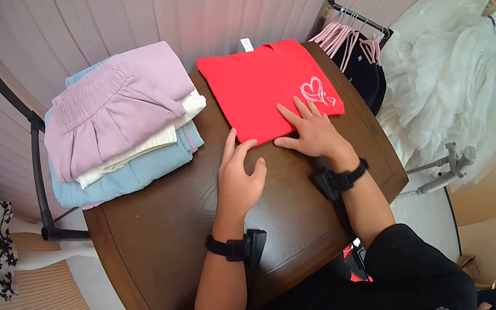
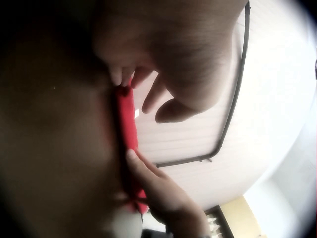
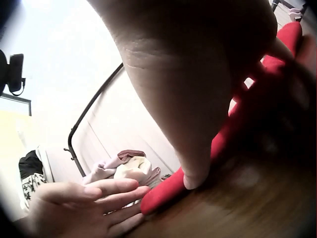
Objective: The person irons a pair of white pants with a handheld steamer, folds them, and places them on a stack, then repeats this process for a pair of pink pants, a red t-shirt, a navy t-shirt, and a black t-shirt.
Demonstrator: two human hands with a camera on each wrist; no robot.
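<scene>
A folded red T-shirt (image 1: 263,89) lies flat on the brown wooden table (image 1: 165,249), with white heart outlines on its right side and a white tag at the far edge. My left hand (image 1: 240,179) is at its near left corner, fingertips right at the edge and thumb apart. Spread over the near edge below the hearts, my right hand (image 1: 316,133) rests with straight fingers on the red cloth and its thumb at the border. In the right wrist view the thumb sits against the shirt's folded edge (image 3: 166,196), with the left fingers by the corner.
To the left, a stack of folded clothes (image 1: 115,118) in mauve, white and light blue stands on the table. Pink hangers (image 1: 340,39) hang on a rack at the right, near a white gown (image 1: 438,68). A dark rack pole (image 1: 37,165) runs beside the table.
</scene>
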